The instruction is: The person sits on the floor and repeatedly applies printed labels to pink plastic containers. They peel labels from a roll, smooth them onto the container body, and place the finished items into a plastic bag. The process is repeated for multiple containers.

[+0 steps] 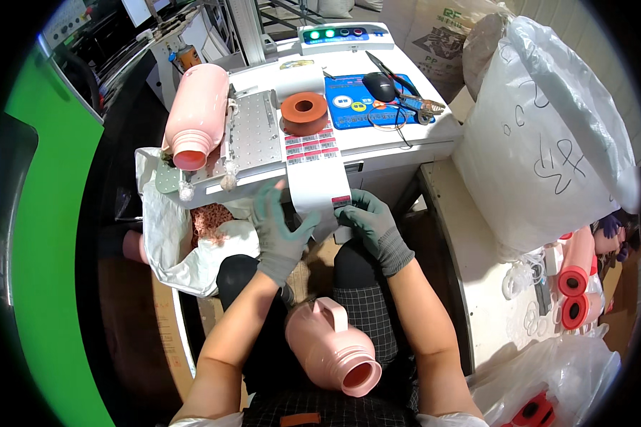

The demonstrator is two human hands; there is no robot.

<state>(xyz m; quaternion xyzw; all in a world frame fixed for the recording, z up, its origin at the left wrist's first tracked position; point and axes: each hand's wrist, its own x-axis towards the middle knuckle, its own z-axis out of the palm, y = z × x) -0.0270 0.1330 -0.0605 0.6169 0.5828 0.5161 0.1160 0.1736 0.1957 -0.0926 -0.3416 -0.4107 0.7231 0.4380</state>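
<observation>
A white strip of label backing paper (316, 186) hangs over the front edge of the white workbench, with rows of small red-and-white labels (311, 147) higher up. My right hand (372, 223), in a grey-green glove, pinches at the single label (341, 202) on the strip's lower right corner. On the strip's other side is my left hand (280, 231), gloved too, fingers spread and thumb near the paper. A reddish-brown ring-shaped roll (304, 114) rests on the strip. Across my lap lies a pink jug (329, 346) with a handle, its open mouth facing down right; neither hand touches it.
Another pink jug (199, 117) lies on the perforated metal plate (255, 132). Pliers (421, 107) and a black mouse (379, 87) sit on a blue mat (343, 119). A white sack (541, 142) stands right; a white bag (165, 245) hangs left.
</observation>
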